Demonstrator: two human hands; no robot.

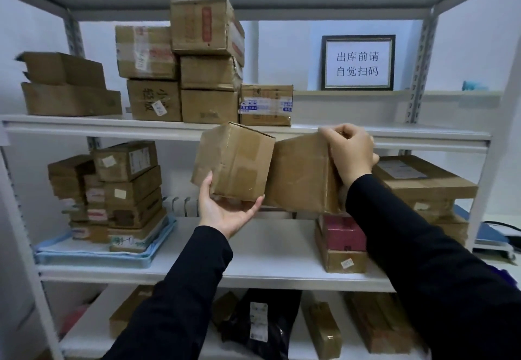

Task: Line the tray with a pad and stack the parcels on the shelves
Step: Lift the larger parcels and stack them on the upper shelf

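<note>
1. Head view, risks: the left box is tilted and rests mostly on my left hand from below. If the palm tips any further, I judge it could slide off toward the middle shelf.
2. The right box is held only at its top right corner. With a grip that far off centre it may swing or slip, and it could drop onto the red box just below.
3. The two boxes meet along one edge, so a nudge to either could upset the other. The lip of the upper shelf is right behind them and could catch a box going up.
4. Fingers: on the left hand the fingers curl up round the left box's bottom edge, with the thumb on its left face, so they are gripping it. The right hand has its fingers hooked over the right box's top corner, also gripping.
5. Where things are: both boxes are in the air in front of the shelves, between the upper and middle levels. The tray sits at the left of the middle shelf, well apart from both hands. It is already lined with a pad and stacked with parcels.
</note>
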